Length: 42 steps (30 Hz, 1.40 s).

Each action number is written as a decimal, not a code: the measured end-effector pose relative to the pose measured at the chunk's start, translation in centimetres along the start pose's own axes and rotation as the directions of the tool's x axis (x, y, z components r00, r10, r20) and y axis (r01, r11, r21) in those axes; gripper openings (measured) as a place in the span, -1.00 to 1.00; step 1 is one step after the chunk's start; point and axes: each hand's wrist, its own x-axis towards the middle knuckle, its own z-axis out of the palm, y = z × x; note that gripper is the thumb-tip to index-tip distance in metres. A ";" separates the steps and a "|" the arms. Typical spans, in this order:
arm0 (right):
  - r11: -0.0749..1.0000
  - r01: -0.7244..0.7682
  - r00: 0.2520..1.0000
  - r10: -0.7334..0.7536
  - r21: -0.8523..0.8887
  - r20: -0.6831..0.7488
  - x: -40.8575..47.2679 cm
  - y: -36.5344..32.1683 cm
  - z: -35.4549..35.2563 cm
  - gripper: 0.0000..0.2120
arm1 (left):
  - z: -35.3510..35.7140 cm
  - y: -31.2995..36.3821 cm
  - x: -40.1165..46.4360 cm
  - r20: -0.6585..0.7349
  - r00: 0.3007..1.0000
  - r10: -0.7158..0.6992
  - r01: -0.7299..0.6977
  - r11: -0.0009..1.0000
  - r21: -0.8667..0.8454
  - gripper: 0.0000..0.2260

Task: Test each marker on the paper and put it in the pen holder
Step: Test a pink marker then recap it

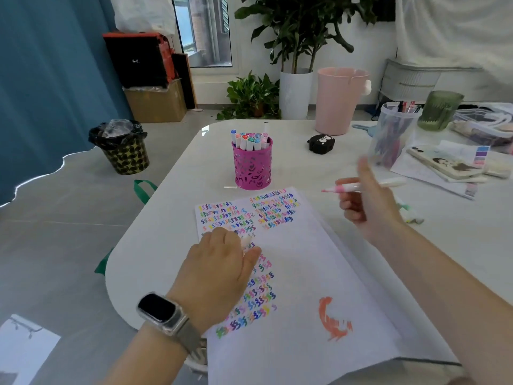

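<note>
A: Any writing you can read?
B: None. The black box (138, 60) far left has a small white mark, too small to make out.
A: The room?
B: Blue curtain (50, 79), grey floor, patterned bin (124, 150), plants by the window.
A: And the worktop?
B: White and glossy. The left hand (219, 269), wearing a watch (162, 312), rests on the paper (299, 273) full of coloured squiggles; its grip is closed around a pale cap, I think. Beyond stands the pink pen holder (253, 169), full of markers.
A: Right side?
B: The right hand (366, 201) pinches an uncapped pink marker (358, 187) above the paper, tip pointing left.
</note>
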 end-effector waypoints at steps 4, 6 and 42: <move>0.962 0.145 0.989 -0.139 -0.232 0.042 0.5 2.4 1.7 -0.75 | 1.6 0.7 0.8 0.095 0.991 -0.099 0.081 0.981 0.174 -0.48; 0.926 0.209 0.976 -0.217 -0.315 0.008 0.7 3.6 2.3 -0.68 | 2.2 0.6 0.9 0.133 0.985 -0.110 0.075 0.967 0.243 -0.41; 0.912 0.289 0.945 -0.320 -0.291 -0.063 0.5 3.7 2.9 -0.74 | 1.8 0.2 0.8 0.091 0.990 -0.107 0.093 0.986 0.138 -0.43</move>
